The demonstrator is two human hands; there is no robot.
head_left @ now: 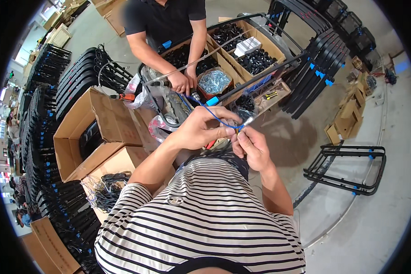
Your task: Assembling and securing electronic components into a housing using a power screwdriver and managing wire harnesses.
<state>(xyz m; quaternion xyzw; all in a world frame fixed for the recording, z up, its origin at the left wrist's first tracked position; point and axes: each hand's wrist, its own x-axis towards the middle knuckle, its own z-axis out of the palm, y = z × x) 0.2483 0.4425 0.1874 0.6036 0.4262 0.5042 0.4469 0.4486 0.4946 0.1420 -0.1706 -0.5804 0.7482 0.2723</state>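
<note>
In front of my chest, my left hand (198,129) and my right hand (253,145) meet with their fingertips pinched close together. A thin blue cable (213,116) loops down from the black metal frame into the pinch of both hands. Small shiny pieces (247,121) show at the fingertips, too small to make out. Across from me, a co-worker's hands (183,82) are around a power drill (195,96), tip toward the frame. Between us lies the black frame (246,86), a piece of blue tape (212,101) on its near bar.
Cardboard bins hold black plastic parts (256,60), with a box of silver screws (214,82) beside them. An open cardboard box (116,116) stands left, above a bundle of dark cables (108,189). Black frames (84,73) stack up left; another frame (347,170) lies on the right floor.
</note>
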